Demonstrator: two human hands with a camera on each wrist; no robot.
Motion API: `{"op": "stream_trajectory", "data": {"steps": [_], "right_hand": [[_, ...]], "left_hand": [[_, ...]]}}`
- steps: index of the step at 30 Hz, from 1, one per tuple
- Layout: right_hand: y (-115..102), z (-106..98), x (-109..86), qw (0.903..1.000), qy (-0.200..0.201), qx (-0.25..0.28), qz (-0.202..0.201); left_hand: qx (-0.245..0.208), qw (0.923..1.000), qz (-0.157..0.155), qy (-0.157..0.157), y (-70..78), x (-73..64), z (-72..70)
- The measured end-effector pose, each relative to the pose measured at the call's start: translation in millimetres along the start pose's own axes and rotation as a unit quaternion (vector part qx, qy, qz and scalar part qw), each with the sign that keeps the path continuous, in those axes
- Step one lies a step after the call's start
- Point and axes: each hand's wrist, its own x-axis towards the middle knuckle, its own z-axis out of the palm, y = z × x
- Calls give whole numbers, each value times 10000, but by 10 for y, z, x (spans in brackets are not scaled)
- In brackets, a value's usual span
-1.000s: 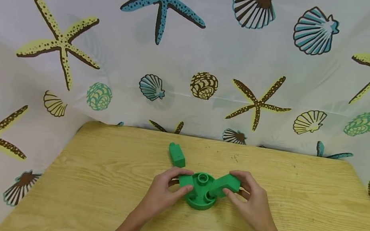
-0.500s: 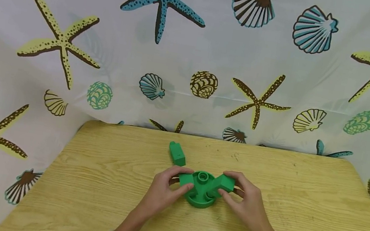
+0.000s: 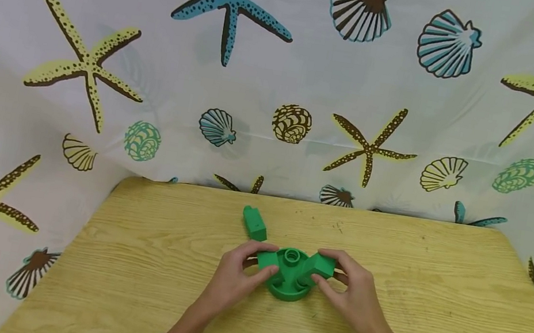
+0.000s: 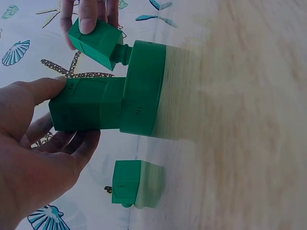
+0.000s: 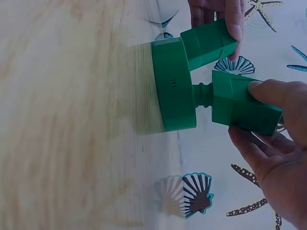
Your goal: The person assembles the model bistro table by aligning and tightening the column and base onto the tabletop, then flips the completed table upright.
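A round green base [image 3: 287, 293] with sockets sits flat on the table. My left hand [image 3: 235, 275] grips a green block [image 4: 86, 104] that stands against the base on its left side, thumb and fingers on opposite faces. On the other side my right hand [image 3: 352, 285] pinches a second green block [image 5: 244, 103] between thumb and fingers. That block leans outward, and its ridged peg [image 5: 203, 95] shows between it and the base. One socket [image 3: 291, 256] at the back of the base is uncovered. A third green block [image 3: 255, 223] lies on its side behind the left hand.
The wooden table [image 3: 136, 262] stretches to both sides and toward the front. Behind it hangs a white cloth [image 3: 269, 85] printed with starfish and shells, which also comes down along the left and right edges.
My right hand has moved left and inward with its block, bringing the block more upright over the base. The left hand and its block stay in place.
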Motion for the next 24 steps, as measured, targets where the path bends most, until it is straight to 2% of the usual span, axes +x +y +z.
{"op": "stream_trajectory", "data": {"steps": [4,8,13,18,24], "right_hand": [[3,25,-6,9996,-155,-188,-132],[-4,37,-7,9989,-367,-303,-51],[-17,-7,2,9979,-606,-29,236],[-9,-43,8,9965,-731,201,343],[-23,-80,13,9952,-835,143,480]], "left_hand": [[-35,10000,-6,-3,-2,0,4],[-34,10000,-24,2,-10,4,8],[-10,10000,-39,19,-22,15,2],[-76,10000,-51,14,-29,14,-2],[-127,9999,6,3,-41,14,-1]]}}
